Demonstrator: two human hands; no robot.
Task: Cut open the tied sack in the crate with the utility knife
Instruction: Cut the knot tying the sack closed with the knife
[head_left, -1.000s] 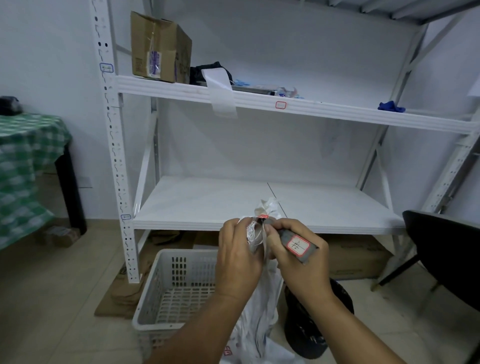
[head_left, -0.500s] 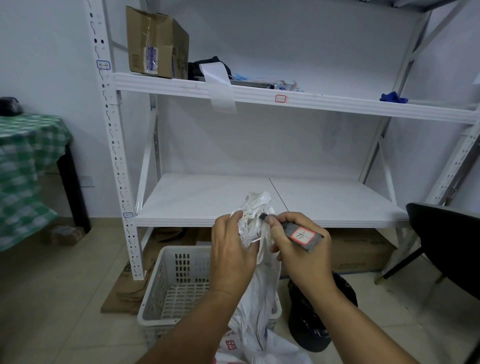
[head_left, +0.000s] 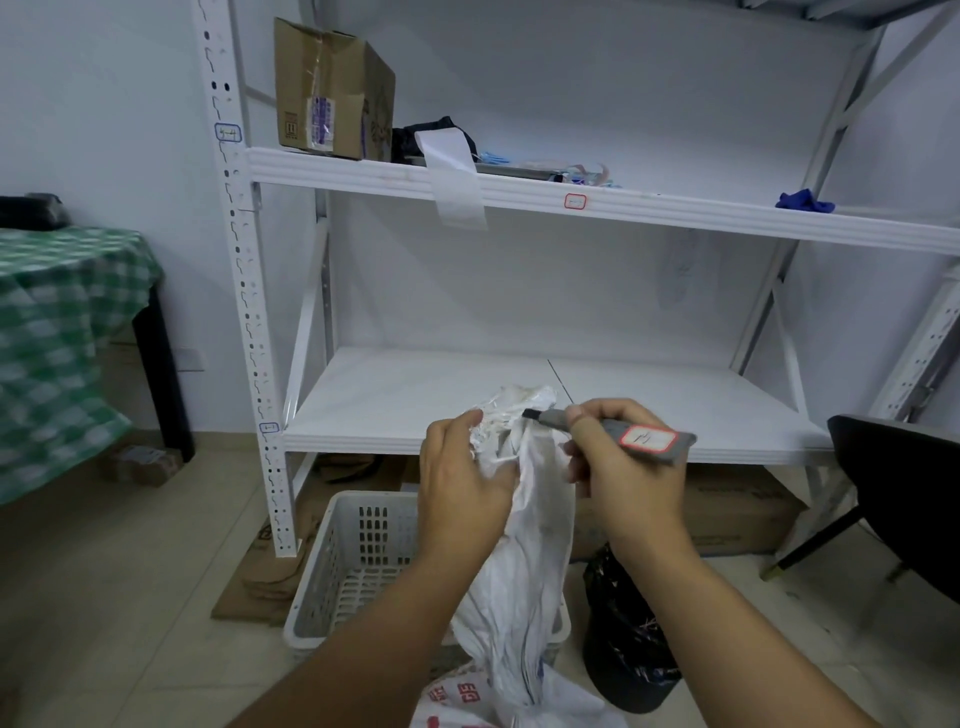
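A white woven sack (head_left: 524, 571) with red print near its bottom rises out of the grey slotted crate (head_left: 358, 561) on the floor. My left hand (head_left: 462, 483) grips the sack's bunched neck just below its crumpled top. My right hand (head_left: 623, 478) holds a grey utility knife (head_left: 618, 434) with a red-bordered label. The knife's dark tip points left and sits against the top of the sack. I cannot make out a blade or a tie.
A white metal shelf rack (head_left: 415, 395) stands behind the crate, with a cardboard box (head_left: 332, 88) on its upper shelf. A black bag (head_left: 623, 634) sits right of the crate, a black chair (head_left: 904, 499) farther right. A green-checked table (head_left: 62, 332) is at left.
My right hand and the knife have drawn back to the right from the sack's neck. The sack's top has loosened and spread above my left hand. The view has tilted slightly.
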